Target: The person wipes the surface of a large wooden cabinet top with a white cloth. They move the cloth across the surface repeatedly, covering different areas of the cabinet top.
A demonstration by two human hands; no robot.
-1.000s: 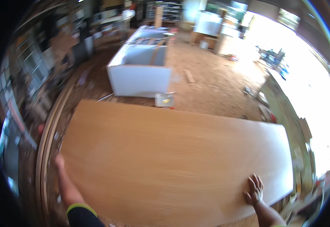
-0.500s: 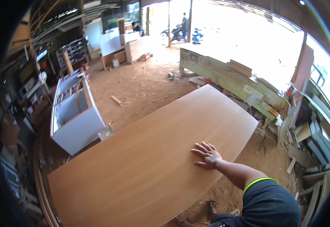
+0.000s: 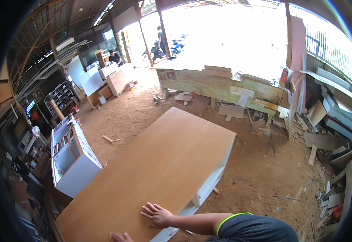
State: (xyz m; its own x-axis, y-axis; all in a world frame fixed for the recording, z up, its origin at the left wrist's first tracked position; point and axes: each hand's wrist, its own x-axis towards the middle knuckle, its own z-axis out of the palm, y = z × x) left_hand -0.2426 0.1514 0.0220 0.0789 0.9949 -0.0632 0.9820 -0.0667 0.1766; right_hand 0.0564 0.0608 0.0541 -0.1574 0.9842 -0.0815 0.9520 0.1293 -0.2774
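Observation:
A large wood-grain panel [image 3: 152, 165] stretches diagonally from the lower left toward the middle, with a white framed structure [image 3: 210, 181] showing beneath its right edge. My right hand [image 3: 156, 215] lies on the panel near that edge, fingers spread, holding nothing. At the bottom edge my left hand [image 3: 121, 238] touches the panel with fingers apart, mostly cut off by the frame. Left of the panel, a white cabinet carcass [image 3: 75, 177] lies on the dirt floor.
A worn green workbench [image 3: 188, 84] bearing boards stands beyond the panel. Board offcuts [image 3: 335, 121] are piled at the right, and scraps litter the dirt floor. At the back, one person [image 3: 115, 58] is among cabinets, another [image 3: 159, 40] stands beside motorbikes. Clutter lines the left wall.
My view has swung rightward and up. The panel's far end sits lower in view, and the white structure beneath it now shows. My left hand, unseen half a second ago, has reappeared at the bottom.

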